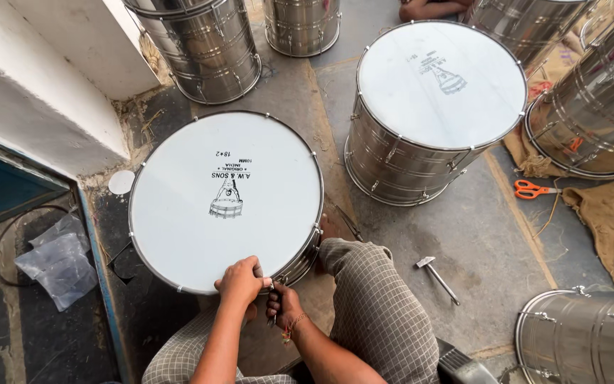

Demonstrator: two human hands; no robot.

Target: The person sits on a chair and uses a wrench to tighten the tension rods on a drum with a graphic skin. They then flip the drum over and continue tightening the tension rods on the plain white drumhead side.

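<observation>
Steel-shelled drum w/ white round head sits btwn our knees, near rim right under both hands. Left hand clamps the rim; right hand, just below, closed on small metal tool, rim directly ahead.

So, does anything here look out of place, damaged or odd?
Nothing looks damaged. Both hands work at the near rim of the white-topped drum. The only loose items lie on the floor: a small hammer, orange scissors, a crumpled plastic bag.
</observation>
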